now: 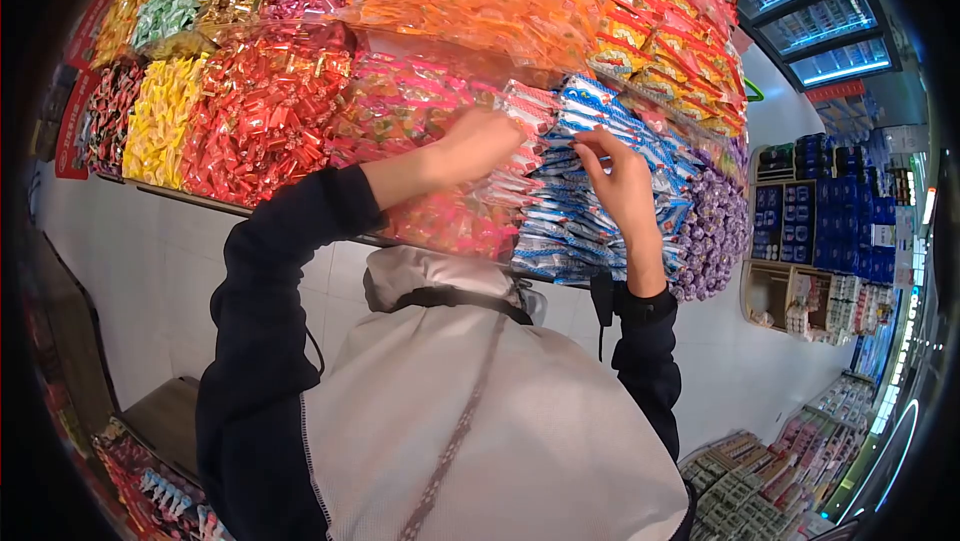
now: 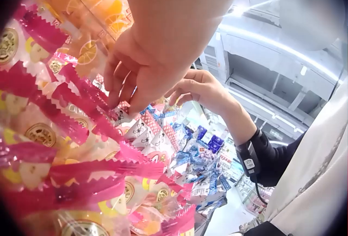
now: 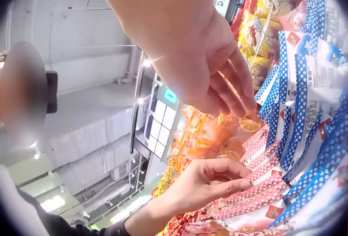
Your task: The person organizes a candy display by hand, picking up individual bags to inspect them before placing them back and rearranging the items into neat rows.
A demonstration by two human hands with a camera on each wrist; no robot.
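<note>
My left hand (image 1: pixel 483 146) reaches over a row of red-and-white candy packets (image 1: pixel 520 166) with dotted edges. In the right wrist view, its thumb and forefinger pinch a packet edge (image 3: pixel 258 181). Bent over the same row, the left hand (image 2: pixel 149 81) partly hides the packets in the left wrist view. My right hand (image 1: pixel 622 186) hovers over blue-and-white candy packets (image 1: pixel 575 231) just to the right. Its fingers (image 3: pixel 239 78) curve loosely, with nothing between them and the thumb.
Pink-wrapped jelly candies (image 1: pixel 430 226) lie left of the red-and-white row, purple-wrapped candies (image 1: pixel 715 231) right of the blue ones. Orange packets (image 1: pixel 480 1) fill the bin behind. Red-wrapped candies (image 1: pixel 265 121) are farther left. Lit coolers (image 1: pixel 820 11) and stocked shelves (image 1: pixel 825 221) stand right.
</note>
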